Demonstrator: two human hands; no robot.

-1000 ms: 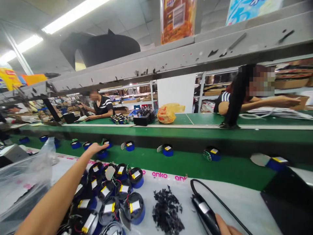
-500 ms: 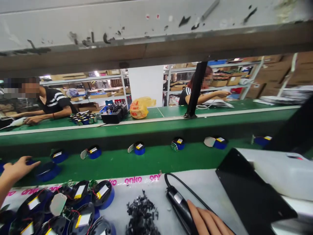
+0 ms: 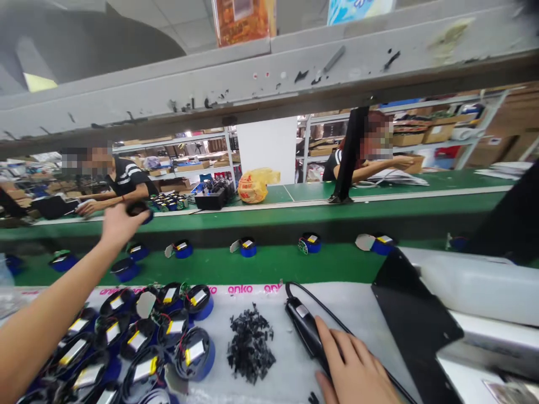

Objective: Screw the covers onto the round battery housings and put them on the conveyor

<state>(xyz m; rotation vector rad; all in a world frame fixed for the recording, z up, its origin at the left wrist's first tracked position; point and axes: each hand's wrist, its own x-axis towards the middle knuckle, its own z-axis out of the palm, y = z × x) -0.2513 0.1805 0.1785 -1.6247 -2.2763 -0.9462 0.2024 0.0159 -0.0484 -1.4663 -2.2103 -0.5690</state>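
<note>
My left hand (image 3: pixel 121 225) reaches out over the conveyor, its fingers closed on a dark round housing (image 3: pixel 140 212) with a blue side. Below it, another blue round housing (image 3: pixel 125 270) lies on the green belt. My right hand (image 3: pixel 357 365) is closed around a black corded hand tool (image 3: pixel 304 325), which lies low over the pale sheet; its working end is hidden. Left of the tool sits a heap of small black plastic scraps (image 3: pixel 251 345). Several blue-and-black housings with battery packs and wires (image 3: pixel 196 350) crowd the sheet at lower left.
A row of opened housings (image 3: pixel 247 247) lines the green belt (image 3: pixel 269 268). A black panel (image 3: pixel 415 325) and white container (image 3: pixel 484 286) stand at right. Overhead runs a grey shelf beam (image 3: pixel 252 84). Across the belt are two people, a yellow bag (image 3: pixel 255 185) and a black post (image 3: pixel 350 154).
My left hand has lifted a housing off the belt and moved forward and right with it. The view has shifted up and left. My right hand stays at the tool.
</note>
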